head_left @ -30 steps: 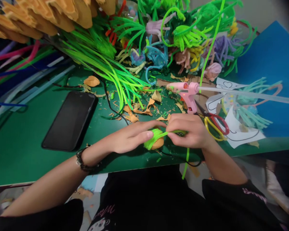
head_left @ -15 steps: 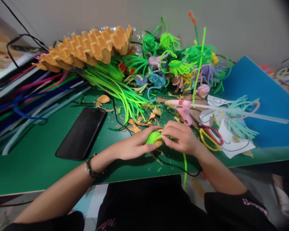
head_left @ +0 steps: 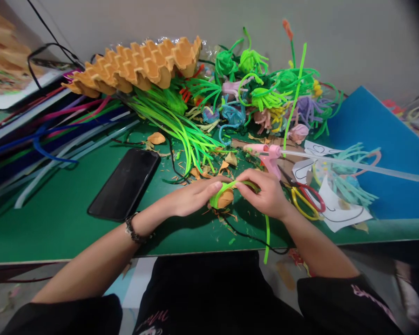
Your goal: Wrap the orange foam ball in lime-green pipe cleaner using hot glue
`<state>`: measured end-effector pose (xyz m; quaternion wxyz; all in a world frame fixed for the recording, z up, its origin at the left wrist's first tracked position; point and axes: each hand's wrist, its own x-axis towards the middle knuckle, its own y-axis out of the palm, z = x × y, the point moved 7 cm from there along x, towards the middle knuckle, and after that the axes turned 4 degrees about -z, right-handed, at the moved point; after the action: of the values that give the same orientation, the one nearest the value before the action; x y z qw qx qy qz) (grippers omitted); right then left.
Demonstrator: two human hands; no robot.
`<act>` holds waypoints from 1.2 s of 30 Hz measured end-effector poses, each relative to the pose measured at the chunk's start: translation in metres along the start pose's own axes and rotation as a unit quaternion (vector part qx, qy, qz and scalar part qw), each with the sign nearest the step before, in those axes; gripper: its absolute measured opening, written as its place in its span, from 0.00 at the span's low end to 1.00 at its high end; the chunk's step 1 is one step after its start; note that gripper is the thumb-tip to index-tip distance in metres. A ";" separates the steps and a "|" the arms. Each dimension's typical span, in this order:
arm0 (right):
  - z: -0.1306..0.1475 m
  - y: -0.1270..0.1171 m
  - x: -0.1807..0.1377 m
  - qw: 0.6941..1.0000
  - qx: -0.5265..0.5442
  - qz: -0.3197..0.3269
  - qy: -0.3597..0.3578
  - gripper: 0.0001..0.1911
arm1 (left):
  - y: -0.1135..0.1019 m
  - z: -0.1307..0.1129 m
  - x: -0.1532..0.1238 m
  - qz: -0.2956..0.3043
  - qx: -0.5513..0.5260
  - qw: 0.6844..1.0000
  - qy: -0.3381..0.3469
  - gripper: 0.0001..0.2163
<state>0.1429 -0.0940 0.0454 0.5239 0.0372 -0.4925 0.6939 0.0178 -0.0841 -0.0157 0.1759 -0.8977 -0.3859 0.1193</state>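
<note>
"Where's your brown piece (head_left: 225,199)?"
"Near your edge of the desk (head_left: 56,218) — your left hand (head_left: 192,197) has its fingers clamped on it, your right hand (head_left: 265,193) pinches the green strip (head_left: 229,184) wrapped over it. Bare desk lies open left of the phone (head_left: 124,186)."

You wear a black top (head_left: 209,288) whose loose sleeves (head_left: 73,314) are black too, pink lettering (head_left: 372,300) marking the right one. Pink script (head_left: 157,318) crosses your front; a dark, pale-flecked bracelet (head_left: 136,228) circles your left wrist.
</note>
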 end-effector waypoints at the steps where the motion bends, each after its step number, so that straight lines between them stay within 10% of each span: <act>1: -0.002 0.001 -0.001 1.000 0.004 0.001 0.003 0.05 | 0.001 0.002 0.000 0.006 -0.008 1.000 -0.014 0.37; 11: -0.014 0.001 -0.008 0.991 0.093 -0.004 0.100 0.05 | 0.015 0.009 0.002 0.057 -0.204 0.975 -0.063 0.37; 36: 0.002 -0.003 -0.011 0.998 -0.042 -0.037 -0.016 0.10 | 0.009 -0.016 -0.001 0.002 0.064 0.990 0.124 0.22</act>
<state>0.1487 -0.1034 0.0420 0.5425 0.0445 -0.5277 0.6521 0.0284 -0.0946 -0.0053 0.2789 -0.8934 -0.3507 0.0315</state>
